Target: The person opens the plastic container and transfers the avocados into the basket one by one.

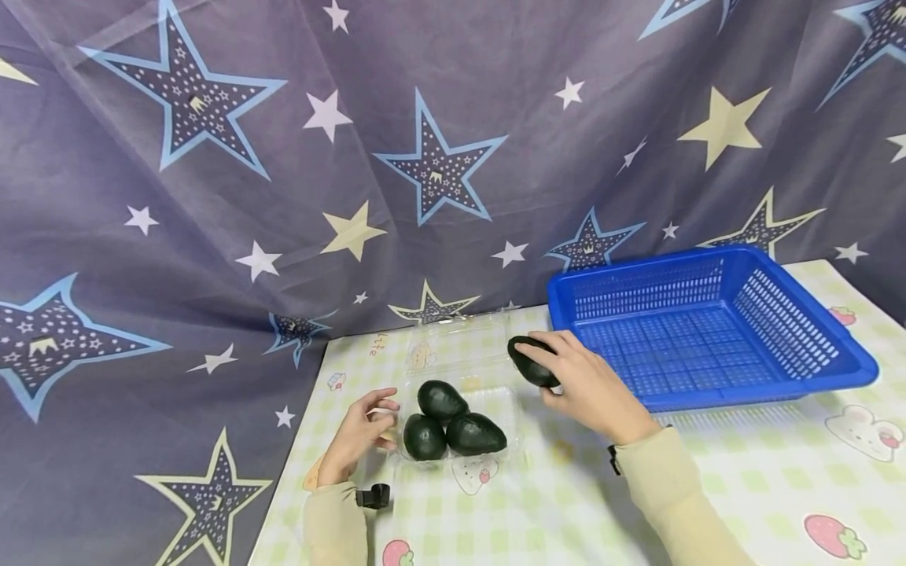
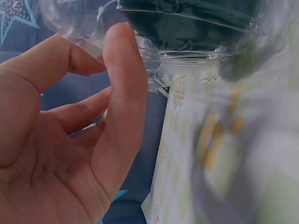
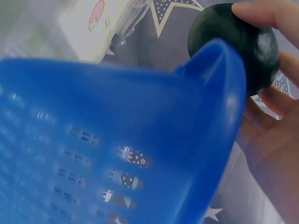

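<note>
My right hand [image 1: 591, 385] grips a dark green avocado [image 1: 532, 362] above the table, beside the left wall of a blue plastic basket [image 1: 708, 389]. In the right wrist view the avocado [image 3: 233, 44] appears past the basket's rim, with fingers and thumb around it. A clear plastic clamshell box [image 1: 513, 397] lies with its lid folded back. Inside it sit three avocados [image 1: 477, 434], close together. At the box's left side is my left hand [image 1: 357, 432], fingers loosely bent. In the left wrist view a fingertip [image 2: 122, 35] overlaps the box's clear wall.
The basket, with slotted walls, stands at the back right of the table. A green-and-white checked cloth [image 1: 566, 515] with cartoon prints covers the tabletop. Behind it hangs a dark curtain [image 1: 467, 259] with star patterns.
</note>
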`<move>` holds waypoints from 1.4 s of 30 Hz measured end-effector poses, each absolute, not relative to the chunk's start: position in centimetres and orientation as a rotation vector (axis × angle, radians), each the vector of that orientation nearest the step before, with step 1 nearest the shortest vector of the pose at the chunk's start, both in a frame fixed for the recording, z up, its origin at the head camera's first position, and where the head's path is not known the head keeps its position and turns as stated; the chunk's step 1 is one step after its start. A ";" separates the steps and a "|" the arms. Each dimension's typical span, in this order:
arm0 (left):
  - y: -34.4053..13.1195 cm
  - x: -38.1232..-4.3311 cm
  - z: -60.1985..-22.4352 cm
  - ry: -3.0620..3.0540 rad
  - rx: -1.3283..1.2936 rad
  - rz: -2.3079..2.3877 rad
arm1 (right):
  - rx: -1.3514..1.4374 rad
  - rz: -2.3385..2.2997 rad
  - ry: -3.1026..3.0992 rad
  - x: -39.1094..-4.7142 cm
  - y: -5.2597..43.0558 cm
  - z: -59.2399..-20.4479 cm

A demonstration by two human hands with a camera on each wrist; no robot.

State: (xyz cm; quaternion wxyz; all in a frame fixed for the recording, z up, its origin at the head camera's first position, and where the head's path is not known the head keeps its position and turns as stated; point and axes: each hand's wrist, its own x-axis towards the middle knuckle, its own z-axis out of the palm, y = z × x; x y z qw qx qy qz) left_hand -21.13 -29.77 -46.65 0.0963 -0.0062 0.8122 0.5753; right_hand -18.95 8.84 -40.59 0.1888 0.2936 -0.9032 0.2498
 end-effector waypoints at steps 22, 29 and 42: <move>-29.9 -21.3 -46.5 2.409 -0.013 1.695 | 0.627 0.791 -2.632 -19.0 13.9 -40.5; -29.9 -21.2 -46.4 2.421 -0.012 1.681 | 0.535 0.826 -2.733 -18.8 14.6 -40.9; -29.8 -21.1 -46.5 2.409 -0.004 1.688 | 0.360 0.824 -2.896 -19.2 15.8 -41.8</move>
